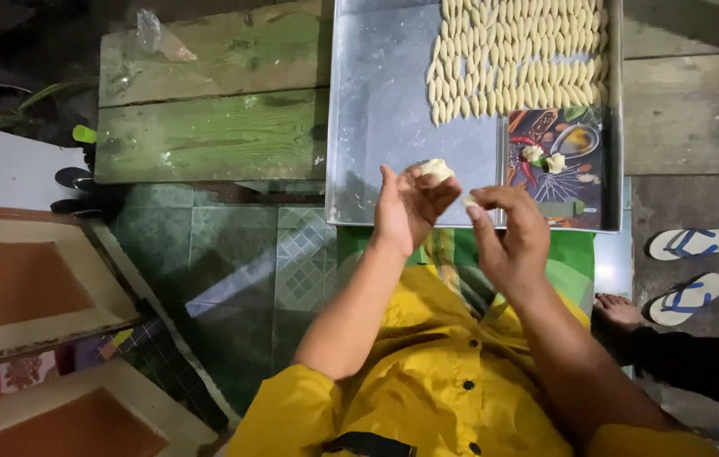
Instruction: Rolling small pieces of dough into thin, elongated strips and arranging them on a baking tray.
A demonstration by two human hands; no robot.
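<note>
our left hand (410, 207) cups dough lump (437, 167). our right hand (507, 233) pinches small bit (469, 201). we should pinch same size as rows (516, 55) on metal tray (381, 110), roll gently.

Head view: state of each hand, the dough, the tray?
left hand: holding dough lump at fingertips
right hand: pinching small dough bit
metal tray: partly filled, rows of shaped dough pieces at far right
flip-flops: off, on floor
</note>
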